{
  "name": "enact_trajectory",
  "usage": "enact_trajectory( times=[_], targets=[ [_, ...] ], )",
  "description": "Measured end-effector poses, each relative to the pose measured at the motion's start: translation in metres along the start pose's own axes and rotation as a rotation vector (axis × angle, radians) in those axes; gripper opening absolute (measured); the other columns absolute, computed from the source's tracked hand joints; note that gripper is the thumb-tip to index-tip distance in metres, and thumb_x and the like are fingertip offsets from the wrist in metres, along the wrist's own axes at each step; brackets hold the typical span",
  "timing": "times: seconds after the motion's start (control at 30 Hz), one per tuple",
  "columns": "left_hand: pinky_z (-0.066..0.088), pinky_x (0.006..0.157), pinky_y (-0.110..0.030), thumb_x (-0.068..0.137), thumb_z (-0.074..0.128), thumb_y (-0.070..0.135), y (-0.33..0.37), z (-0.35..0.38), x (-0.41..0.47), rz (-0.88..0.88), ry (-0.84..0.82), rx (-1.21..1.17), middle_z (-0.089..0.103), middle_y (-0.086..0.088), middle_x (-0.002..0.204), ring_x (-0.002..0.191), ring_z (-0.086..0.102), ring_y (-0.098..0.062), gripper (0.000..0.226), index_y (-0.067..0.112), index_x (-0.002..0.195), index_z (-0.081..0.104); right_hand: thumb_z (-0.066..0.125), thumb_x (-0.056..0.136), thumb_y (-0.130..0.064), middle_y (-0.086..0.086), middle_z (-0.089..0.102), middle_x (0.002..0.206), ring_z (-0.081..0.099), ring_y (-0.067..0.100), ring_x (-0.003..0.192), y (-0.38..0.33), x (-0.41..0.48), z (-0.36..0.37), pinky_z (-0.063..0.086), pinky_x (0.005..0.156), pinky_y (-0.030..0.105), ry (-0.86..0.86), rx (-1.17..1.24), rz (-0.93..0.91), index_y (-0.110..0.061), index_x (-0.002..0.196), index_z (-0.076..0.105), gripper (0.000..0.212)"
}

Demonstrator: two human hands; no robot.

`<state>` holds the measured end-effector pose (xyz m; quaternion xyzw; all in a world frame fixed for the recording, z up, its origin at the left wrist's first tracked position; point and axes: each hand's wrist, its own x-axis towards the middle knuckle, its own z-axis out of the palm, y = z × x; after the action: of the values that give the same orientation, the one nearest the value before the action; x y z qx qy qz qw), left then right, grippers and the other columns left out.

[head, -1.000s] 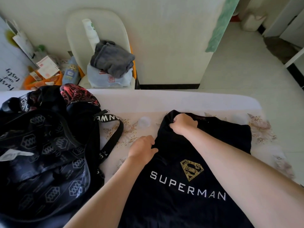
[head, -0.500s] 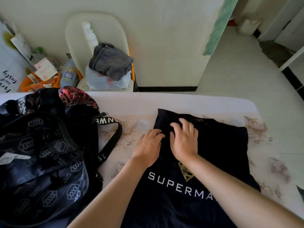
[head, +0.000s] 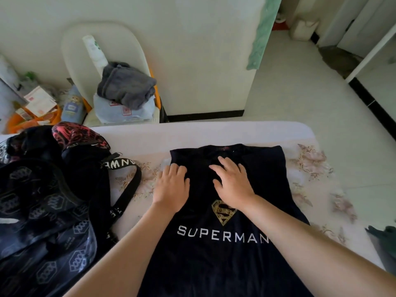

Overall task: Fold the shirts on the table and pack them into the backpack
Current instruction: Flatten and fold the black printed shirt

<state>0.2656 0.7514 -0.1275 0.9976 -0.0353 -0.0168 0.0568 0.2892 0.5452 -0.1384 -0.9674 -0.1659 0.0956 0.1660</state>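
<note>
A dark navy shirt (head: 263, 189) with a gold emblem and white SUPERMAN lettering lies flat on the table (head: 214, 133), its sides folded in to a narrow panel. My left hand (head: 171, 187) rests on the shirt's upper left edge, fingers bent down onto the cloth. My right hand (head: 232, 181) lies flat with spread fingers on the upper chest, just above the emblem. A black patterned backpack (head: 42, 211) sits on the table's left side, with a strap (head: 128, 185) reaching toward the shirt.
A red-and-black garment (head: 75, 133) lies on top of the backpack. Behind the table stands a white chair (head: 102, 43) with a grey cloth (head: 126, 84). A dark green cloth (head: 383, 243) shows at the right edge. Floor lies beyond the table's right side.
Both hands went from gripping the shirt's left top corner to lying on the cloth; the folded shirt now lies flatter and squarer, and the right hand has shifted rightward.
</note>
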Motion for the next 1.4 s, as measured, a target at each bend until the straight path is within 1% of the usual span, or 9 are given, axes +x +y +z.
enact_trajectory(
  times=[0.07, 0.2, 0.33, 0.53, 0.7, 0.9, 1.1, 1.3, 1.4],
  targets=[
    [0.034, 0.107, -0.039, 0.099, 0.041, 0.037, -0.006, 0.004, 0.015, 0.008, -0.031, -0.002, 0.038, -0.004, 0.144, 0.132, 0.036, -0.026, 0.045, 0.018, 0.140, 0.043, 0.047, 0.100, -0.038, 0.011, 0.015, 0.164, 0.006, 0.030, 0.153, 0.005, -0.007, 0.004, 0.012, 0.117, 0.066, 0.086, -0.128, 0.118, -0.028, 0.149, 0.035, 0.052],
    [0.005, 0.123, -0.047, 0.102, 0.021, 0.055, -0.017, 0.022, 0.040, -0.011, -0.402, 0.069, -0.021, -0.003, 0.163, 0.150, -0.019, -0.026, 0.070, 0.025, 0.157, -0.012, 0.026, 0.101, -0.058, 0.013, -0.020, 0.164, -0.019, 0.033, 0.150, 0.033, -0.009, 0.005, 0.001, 0.116, 0.068, -0.137, -0.114, 0.451, -0.033, 0.157, -0.008, 0.070],
    [-0.003, 0.122, -0.049, 0.100, 0.016, 0.060, -0.021, 0.026, 0.054, -0.044, -0.443, 0.061, -0.030, -0.004, 0.160, 0.146, -0.028, -0.026, 0.071, 0.030, 0.154, -0.020, 0.026, 0.099, -0.063, 0.007, -0.030, 0.161, -0.027, 0.028, 0.148, 0.064, -0.002, -0.003, -0.006, 0.117, 0.064, -0.254, -0.062, 0.344, -0.041, 0.154, -0.018, 0.074],
    [0.001, 0.122, -0.049, 0.103, 0.023, 0.049, 0.006, 0.022, 0.023, -0.025, -0.176, 0.124, -0.009, -0.009, 0.165, 0.151, -0.011, -0.029, 0.064, 0.025, 0.158, -0.001, 0.042, 0.102, -0.043, 0.006, -0.009, 0.166, -0.013, 0.023, 0.153, 0.074, -0.033, -0.003, 0.002, 0.123, 0.054, -0.014, 0.058, 0.166, -0.033, 0.158, 0.007, 0.067],
    [0.029, 0.116, -0.043, 0.099, 0.045, 0.036, 0.054, 0.019, -0.041, 0.129, -0.064, -0.147, 0.029, -0.001, 0.155, 0.143, 0.026, -0.023, 0.052, 0.023, 0.149, 0.035, 0.050, 0.100, -0.032, 0.005, 0.014, 0.165, 0.006, 0.022, 0.153, 0.062, -0.108, 0.009, 0.014, 0.123, 0.048, 0.108, 0.071, 0.132, -0.026, 0.153, 0.033, 0.056],
    [0.038, 0.107, -0.032, 0.099, 0.047, 0.031, 0.105, 0.010, -0.119, 0.268, -0.223, -0.353, 0.040, 0.010, 0.139, 0.126, 0.039, -0.013, 0.042, 0.029, 0.140, 0.040, 0.051, 0.099, -0.025, -0.001, 0.034, 0.154, 0.030, 0.020, 0.143, 0.058, -0.221, 0.001, 0.028, 0.117, 0.038, 0.102, 0.039, 0.334, -0.027, 0.142, 0.048, 0.043],
    [0.041, 0.105, -0.035, 0.099, 0.047, 0.033, 0.135, 0.010, -0.193, 0.307, -0.446, -0.332, 0.045, 0.007, 0.134, 0.125, 0.043, -0.016, 0.039, 0.030, 0.137, 0.045, 0.052, 0.097, -0.031, 0.006, 0.042, 0.135, 0.050, 0.024, 0.120, 0.049, -0.333, -0.002, 0.050, 0.092, 0.035, -0.055, -0.022, 0.741, -0.018, 0.147, 0.030, 0.056],
    [0.038, 0.108, -0.035, 0.097, 0.051, 0.038, 0.160, 0.004, -0.247, 0.341, -0.528, -0.316, 0.043, 0.007, 0.137, 0.128, 0.040, -0.015, 0.043, 0.030, 0.139, 0.045, 0.046, 0.098, -0.033, -0.001, 0.058, 0.099, 0.060, 0.021, 0.088, 0.040, -0.392, 0.010, 0.052, 0.076, 0.035, -0.162, 0.027, 0.819, -0.020, 0.099, 0.045, 0.013],
    [0.039, 0.109, -0.037, 0.090, 0.057, 0.052, 0.172, -0.001, -0.268, 0.377, -0.569, -0.375, 0.043, 0.011, 0.138, 0.132, 0.039, -0.013, 0.057, 0.033, 0.142, 0.041, 0.044, 0.099, -0.033, -0.002, 0.055, 0.090, 0.055, 0.020, 0.081, 0.027, -0.396, 0.006, 0.046, 0.069, 0.033, -0.074, 0.100, 0.787, -0.020, 0.089, 0.044, 0.017]
  ],
)
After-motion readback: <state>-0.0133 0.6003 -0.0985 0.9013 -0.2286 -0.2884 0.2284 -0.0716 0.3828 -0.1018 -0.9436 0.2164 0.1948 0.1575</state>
